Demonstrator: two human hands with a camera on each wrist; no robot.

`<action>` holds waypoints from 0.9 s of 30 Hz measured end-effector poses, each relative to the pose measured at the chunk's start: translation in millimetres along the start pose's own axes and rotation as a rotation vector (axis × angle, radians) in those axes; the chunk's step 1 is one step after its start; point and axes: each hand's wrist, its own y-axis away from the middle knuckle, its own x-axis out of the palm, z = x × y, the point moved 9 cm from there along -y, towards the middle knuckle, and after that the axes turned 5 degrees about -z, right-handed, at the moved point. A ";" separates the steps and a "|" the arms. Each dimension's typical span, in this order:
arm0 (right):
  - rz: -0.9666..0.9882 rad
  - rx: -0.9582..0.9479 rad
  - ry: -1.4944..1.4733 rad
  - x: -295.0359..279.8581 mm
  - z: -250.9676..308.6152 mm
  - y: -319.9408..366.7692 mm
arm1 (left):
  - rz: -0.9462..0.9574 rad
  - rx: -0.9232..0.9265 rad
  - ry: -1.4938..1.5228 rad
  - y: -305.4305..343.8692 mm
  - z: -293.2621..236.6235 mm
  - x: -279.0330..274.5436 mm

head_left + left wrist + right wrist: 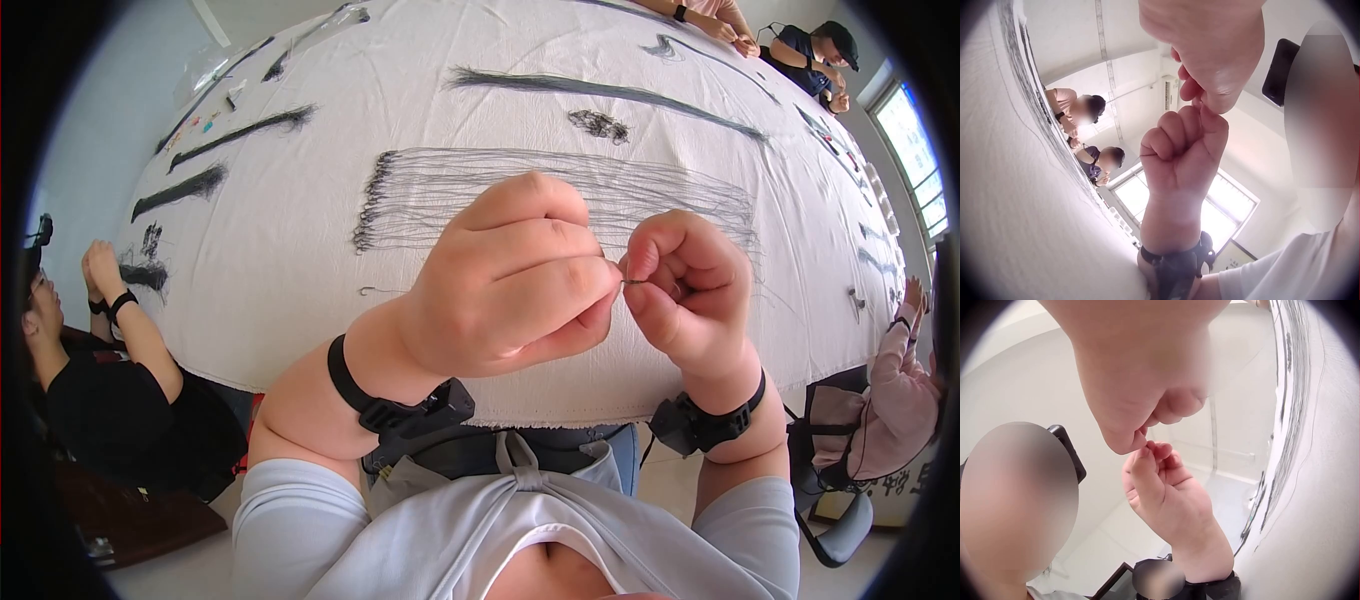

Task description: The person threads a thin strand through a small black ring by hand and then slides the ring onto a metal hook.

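Both hands meet above the white cloth, fingertips nearly touching. Between them, in the head view, shows a tiny dark strand (631,282). My left hand (520,285) pinches it from one side, fingers curled; my right hand (697,290) pinches it with thumb and index finger. Beneath the hands lies a wide row of thin lines (480,180) with dark ends bunched at the left. One separate thin line (375,291) runs toward my left hand. In the wrist views the left hand (1210,56) and right hand (1141,381) hide the strand.
Long dark fibre bundles (600,92) and a tangled dark clump (598,125) lie farther back on the cloth (310,300). Shorter bundles (185,190) lie at the left. Other people sit at the left, the right and the far right of the table.
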 end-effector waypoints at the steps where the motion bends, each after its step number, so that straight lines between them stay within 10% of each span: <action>1: 0.003 0.022 -0.031 0.5 -1.7 0.0 | -0.002 0.001 0.001 0.0 -0.1 -0.1; 27: -0.004 -0.215 0.213 -2.2 9.7 2.1 | 0.017 -0.015 0.009 0.5 -0.5 1.1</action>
